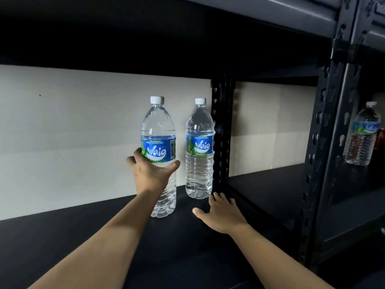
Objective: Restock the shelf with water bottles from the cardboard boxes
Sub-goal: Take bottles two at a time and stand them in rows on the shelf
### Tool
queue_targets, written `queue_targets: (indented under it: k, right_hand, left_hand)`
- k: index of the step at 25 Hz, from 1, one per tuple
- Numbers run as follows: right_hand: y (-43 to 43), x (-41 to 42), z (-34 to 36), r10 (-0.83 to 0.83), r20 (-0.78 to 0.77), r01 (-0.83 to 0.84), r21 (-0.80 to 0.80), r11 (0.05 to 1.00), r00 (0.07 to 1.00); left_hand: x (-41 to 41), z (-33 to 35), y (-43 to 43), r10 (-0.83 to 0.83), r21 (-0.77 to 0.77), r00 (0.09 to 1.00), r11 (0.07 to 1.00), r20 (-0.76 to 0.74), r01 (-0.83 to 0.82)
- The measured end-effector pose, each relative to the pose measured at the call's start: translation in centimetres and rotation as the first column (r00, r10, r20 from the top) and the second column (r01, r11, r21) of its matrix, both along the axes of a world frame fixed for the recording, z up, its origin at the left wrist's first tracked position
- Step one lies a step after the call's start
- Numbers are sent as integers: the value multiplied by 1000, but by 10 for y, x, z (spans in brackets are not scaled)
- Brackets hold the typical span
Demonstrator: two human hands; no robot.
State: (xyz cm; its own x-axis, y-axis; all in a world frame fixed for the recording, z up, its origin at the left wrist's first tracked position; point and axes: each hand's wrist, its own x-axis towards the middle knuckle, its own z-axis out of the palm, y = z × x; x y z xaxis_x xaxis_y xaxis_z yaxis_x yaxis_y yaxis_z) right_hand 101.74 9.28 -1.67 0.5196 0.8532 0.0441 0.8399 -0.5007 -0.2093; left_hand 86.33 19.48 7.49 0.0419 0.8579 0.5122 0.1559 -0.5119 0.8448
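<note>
Two clear water bottles with white caps and blue labels stand upright on a dark shelf board (83,232). My left hand (151,171) is wrapped around the middle of the nearer bottle (158,130), just below its label; the base touches the board. The second bottle (199,149) stands to its right, close to the wall and beside a black perforated post. My right hand (220,213) lies flat on the board in front of that second bottle, fingers spread, holding nothing. No cardboard box is in view.
A pale wall backs the shelf. A black upright post (221,130) divides this bay from the bay to the right. A thicker front post (329,142) stands further right. Behind it another water bottle (363,134) stands on a neighbouring shelf. A shelf board hangs overhead.
</note>
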Motion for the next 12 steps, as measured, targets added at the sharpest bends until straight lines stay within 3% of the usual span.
queue_targets:
  k: [5,12]
  right_hand:
    - [0,0,0,-2,35,1,25,1000,999]
    - [1,0,-1,-9,49,7,44,999,999]
  left_hand:
    - [-19,-58,3,-167,-107,967,983,-191,148]
    - [-12,-77,7,-71,-136,980,990,-188,45]
